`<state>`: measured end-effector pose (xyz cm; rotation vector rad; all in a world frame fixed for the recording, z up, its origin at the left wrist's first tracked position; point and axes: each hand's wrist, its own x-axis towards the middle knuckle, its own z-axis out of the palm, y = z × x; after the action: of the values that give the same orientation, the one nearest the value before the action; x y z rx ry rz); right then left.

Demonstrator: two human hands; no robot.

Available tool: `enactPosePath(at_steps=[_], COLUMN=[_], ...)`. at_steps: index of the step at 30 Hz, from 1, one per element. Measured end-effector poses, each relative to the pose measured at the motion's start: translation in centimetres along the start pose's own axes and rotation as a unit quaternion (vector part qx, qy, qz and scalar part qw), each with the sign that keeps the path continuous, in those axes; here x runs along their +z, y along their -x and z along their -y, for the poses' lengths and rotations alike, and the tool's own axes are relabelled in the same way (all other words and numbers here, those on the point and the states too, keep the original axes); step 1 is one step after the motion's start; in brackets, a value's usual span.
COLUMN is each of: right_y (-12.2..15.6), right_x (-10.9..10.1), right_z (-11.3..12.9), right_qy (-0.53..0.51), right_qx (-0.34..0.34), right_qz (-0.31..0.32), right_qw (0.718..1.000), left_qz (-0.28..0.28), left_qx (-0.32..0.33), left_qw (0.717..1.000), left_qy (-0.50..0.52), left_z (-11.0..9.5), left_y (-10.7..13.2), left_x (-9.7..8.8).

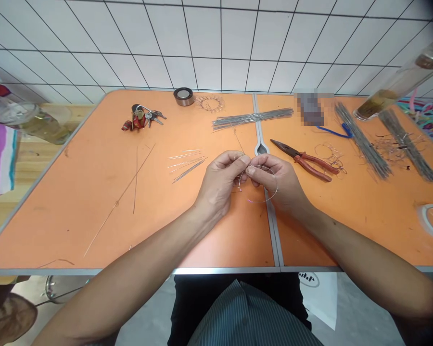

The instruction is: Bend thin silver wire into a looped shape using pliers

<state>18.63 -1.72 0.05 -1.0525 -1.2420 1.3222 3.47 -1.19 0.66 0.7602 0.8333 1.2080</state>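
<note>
Both my hands meet over the middle of the orange table (94, 192). My left hand (222, 180) and my right hand (274, 180) pinch a thin wire ring (274, 191) between thumbs and fingertips, with a loose wire end sticking up toward the back. The ring loops round under my right hand. Red-handled pliers (306, 161) lie just right of my right hand. A small fan of short wire pieces (185, 161) lies just left of my left hand.
A bundle of straight wires (252, 117) lies behind my hands, more bundles (364, 142) at right with finished wire rings (332, 154). Keys (142, 117), a tape roll (184, 96), a wire spiral (210, 103), bottles (39, 122) and long loose wires (130, 185) also sit around.
</note>
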Motion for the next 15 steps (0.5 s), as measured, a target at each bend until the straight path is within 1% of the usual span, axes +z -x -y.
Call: enactPosePath(at_steps=[3, 5, 10, 12, 15], right_y=[0.02, 0.14, 0.67, 0.80, 0.87], right_x=[0.00, 0.04, 0.09, 0.01, -0.21], right_z=[0.15, 0.25, 0.38, 0.33, 0.17], right_qy=[0.010, 0.020, 0.094, 0.126, 0.144], right_qx=[-0.001, -0.017, -0.075, -0.086, -0.092], right_qz=[0.003, 0.002, -0.035, -0.049, -0.056], right_qw=[1.000, 1.000, 0.992, 0.987, 0.984], left_qz=[-0.002, -0.006, -0.014, -0.014, -0.009], left_qx=[0.000, -0.004, -0.006, -0.002, -0.005], left_qw=[1.000, 1.000, 1.000, 1.000, 0.999], left_qy=[-0.003, -0.003, -0.014, -0.025, -0.038], left_z=[0.09, 0.08, -0.17, -0.24, -0.28], left_y=[-0.14, -0.22, -0.25, -0.21, -0.18], left_x=[-0.10, -0.15, -0.07, -0.01, 0.00])
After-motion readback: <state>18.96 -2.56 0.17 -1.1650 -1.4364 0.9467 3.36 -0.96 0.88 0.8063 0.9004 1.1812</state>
